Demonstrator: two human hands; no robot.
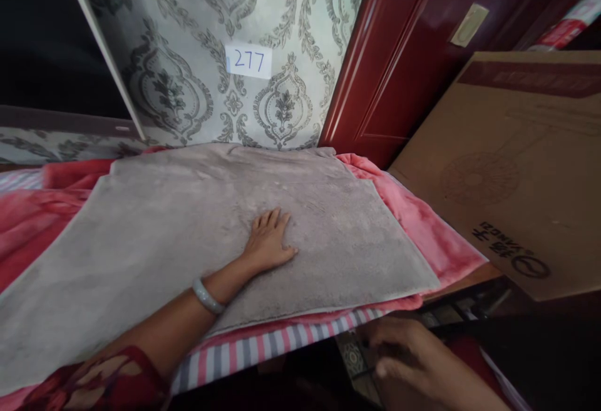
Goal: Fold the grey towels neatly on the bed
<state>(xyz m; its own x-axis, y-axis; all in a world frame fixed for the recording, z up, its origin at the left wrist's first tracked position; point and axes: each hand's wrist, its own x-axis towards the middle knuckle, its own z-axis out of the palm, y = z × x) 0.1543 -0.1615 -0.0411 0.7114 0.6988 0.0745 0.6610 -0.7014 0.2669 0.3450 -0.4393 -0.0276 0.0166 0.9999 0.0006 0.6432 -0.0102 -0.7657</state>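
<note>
A large grey plush cloth is spread over a pink blanket. My left hand rests flat near the middle of the cloth, its fingers apart and a pale bangle on the wrist. Slight creases show along the cloth's far side. Below the front edge, at the lower right, my right hand hangs in shadow and is somewhat blurred. Its fingers are loosely bent, with the thumb apart from them, and I see nothing held there.
Striped fabric hangs along the front edge. A large cardboard box stands at the right, before a dark red cabinet door. A dark screen is at the left. A paper marked 277 is on the patterned wall.
</note>
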